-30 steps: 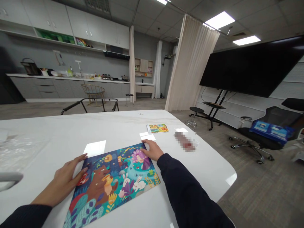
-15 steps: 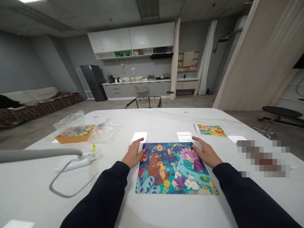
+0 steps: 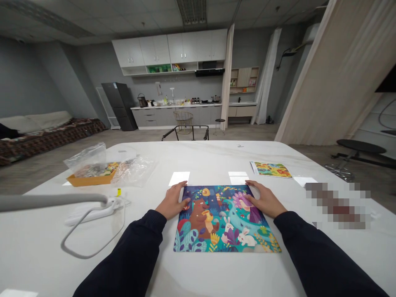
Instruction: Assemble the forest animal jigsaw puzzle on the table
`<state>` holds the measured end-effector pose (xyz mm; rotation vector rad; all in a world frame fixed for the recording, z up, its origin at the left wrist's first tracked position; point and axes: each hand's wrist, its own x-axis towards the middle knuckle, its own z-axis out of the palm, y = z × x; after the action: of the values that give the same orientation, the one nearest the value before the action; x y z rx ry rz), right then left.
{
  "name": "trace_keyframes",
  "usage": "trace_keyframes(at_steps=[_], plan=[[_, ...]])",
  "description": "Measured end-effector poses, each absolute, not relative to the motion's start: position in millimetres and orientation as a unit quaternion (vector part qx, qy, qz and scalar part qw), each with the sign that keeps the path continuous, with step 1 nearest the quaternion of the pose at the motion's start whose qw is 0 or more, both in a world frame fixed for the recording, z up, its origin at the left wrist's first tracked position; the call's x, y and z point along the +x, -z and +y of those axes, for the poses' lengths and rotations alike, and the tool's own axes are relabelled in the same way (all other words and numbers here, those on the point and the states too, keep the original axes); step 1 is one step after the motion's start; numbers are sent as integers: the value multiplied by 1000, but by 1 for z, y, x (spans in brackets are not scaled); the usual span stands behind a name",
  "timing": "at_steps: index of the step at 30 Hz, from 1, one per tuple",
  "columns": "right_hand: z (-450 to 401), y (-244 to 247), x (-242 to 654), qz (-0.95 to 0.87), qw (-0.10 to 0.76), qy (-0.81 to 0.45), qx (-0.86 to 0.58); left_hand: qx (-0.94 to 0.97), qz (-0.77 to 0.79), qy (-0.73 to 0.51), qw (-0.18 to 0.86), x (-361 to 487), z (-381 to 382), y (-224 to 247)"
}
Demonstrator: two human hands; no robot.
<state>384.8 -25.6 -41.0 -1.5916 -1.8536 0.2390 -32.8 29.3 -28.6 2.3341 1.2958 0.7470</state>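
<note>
A colourful picture board [image 3: 216,222] showing a bear, rabbits and a peacock lies flat on the white table in front of me. My left hand [image 3: 173,200] grips its upper left edge, thumb on top and fingers along the side. At the upper right edge, my right hand [image 3: 266,199] holds the board the same way, its thumb over the peacock. The undersides of the fingers on both hands are hidden.
On the left, an orange box [image 3: 89,180] holds pieces and plastic bags beside a white device [image 3: 93,212] with a grey cable. A yellow picture card [image 3: 272,169] lies at the back right of the white table [image 3: 198,156]. Something pixelated [image 3: 338,206] is further right.
The view has shifted slightly, so most things appear a little further left. Both thumbs now reach further over the board's surface.
</note>
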Motion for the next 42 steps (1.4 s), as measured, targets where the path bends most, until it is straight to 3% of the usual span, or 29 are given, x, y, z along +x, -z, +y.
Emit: trace_keyframes(at_steps=[29, 42], plan=[[-22, 44, 384, -733, 360, -97, -569, 839, 454, -266, 136, -34, 36, 35], [-22, 45, 382, -726, 335, -74, -596, 795, 479, -318, 192, -24, 49, 32]])
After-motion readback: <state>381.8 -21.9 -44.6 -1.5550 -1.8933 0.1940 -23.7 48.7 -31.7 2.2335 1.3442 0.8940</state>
